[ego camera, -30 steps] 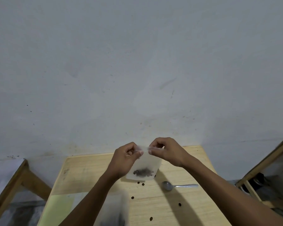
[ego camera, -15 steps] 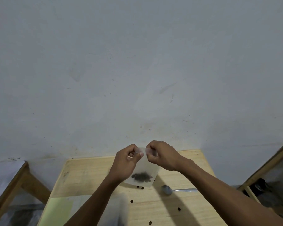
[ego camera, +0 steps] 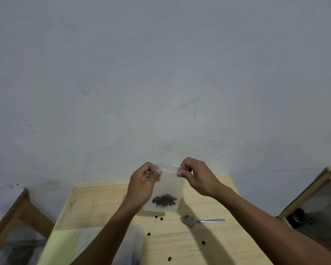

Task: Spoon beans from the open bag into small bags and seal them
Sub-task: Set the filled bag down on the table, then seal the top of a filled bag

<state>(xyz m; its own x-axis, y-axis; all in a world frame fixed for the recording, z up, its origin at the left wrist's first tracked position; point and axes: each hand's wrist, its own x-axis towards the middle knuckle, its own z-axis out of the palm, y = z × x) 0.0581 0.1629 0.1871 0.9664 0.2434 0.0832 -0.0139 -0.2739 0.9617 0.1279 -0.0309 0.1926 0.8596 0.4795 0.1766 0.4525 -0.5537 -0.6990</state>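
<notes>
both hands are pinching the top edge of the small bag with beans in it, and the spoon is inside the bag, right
Not quite. The spoon is not inside the small bag; the head view shows it lying on the table, below and to the right of the bag. The rest holds: the left hand and right hand each pinch the bag's top edge, with beans at its bottom.

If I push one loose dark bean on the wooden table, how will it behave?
The small round dark bean would probably roll easily and seems light. Several lie scattered across the smooth light wooden table, so it might roll off the edge.
</notes>
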